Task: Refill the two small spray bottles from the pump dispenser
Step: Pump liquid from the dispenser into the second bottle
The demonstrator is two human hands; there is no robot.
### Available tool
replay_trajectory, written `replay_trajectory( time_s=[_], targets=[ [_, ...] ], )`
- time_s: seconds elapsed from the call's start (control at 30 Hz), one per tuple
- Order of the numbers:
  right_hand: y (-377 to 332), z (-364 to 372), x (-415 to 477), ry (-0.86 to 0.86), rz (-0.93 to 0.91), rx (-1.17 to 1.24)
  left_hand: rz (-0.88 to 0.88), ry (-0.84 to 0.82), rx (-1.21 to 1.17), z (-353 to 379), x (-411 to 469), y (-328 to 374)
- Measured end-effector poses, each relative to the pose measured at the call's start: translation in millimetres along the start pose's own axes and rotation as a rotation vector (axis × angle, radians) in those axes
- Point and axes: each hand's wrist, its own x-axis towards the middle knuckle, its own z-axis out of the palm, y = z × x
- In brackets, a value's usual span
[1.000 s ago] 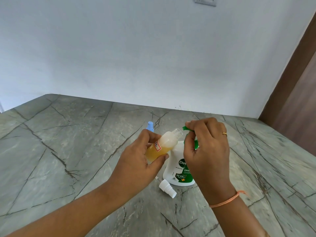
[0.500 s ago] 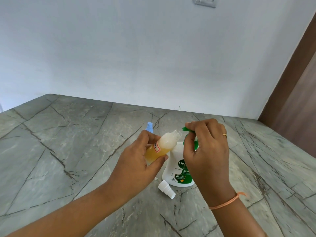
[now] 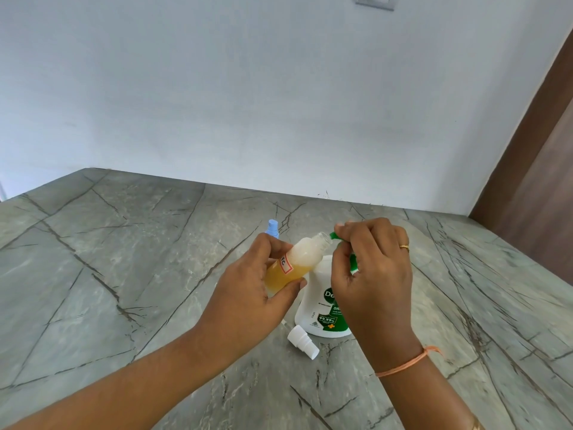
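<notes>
Two hands are working over one counter (image 3: pixel 130 274). There are two small spray bottles, one dispenser (image 3: pixel 313 308) and one loose white cap (image 3: pixel 303 342).

The left hand (image 3: pixel 248 296) is gripping the first bottle (image 3: pixel 299 259), fingers and thumb wrapped round its lower half. It is leaning to the right with its open neck pointing at the green spout. Amber liquid is sitting in its lower part, with pale foam above. The neck is lying just beside the spout tip; whether they are touching cannot be told.

The right hand (image 3: pixel 373 274) is curling down over the dispenser's green pump (image 3: pixel 333 235), fingers and thumb closed on it. It is wearing a ring (image 3: pixel 404 247) and an orange thread (image 3: pixel 406 364) at the wrist.

The dispenser is standing on the counter under that hand. The cap is lying on its side just in front of the dispenser's base. The second bottle (image 3: pixel 272 228) is standing behind the left hand, with only its blue top showing.

The counter's back edge is meeting the white wall (image 3: pixel 248 103) behind the hands. A brown panel (image 3: pixel 533 197) is closing the far right corner. Broad stone is stretching out to the left of the hands and to the right of the dispenser; in front, both forearms are crossing the near stone.
</notes>
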Motion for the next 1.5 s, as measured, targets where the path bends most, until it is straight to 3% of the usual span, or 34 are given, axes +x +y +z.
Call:
replay_trajectory(
  time_s=[1.5],
  targets=[
    [-2.7,-1.1,3.4,0.018,0.007,0.019,-0.009,0.009,-0.003,0.0,-0.6,0.9]
  ],
)
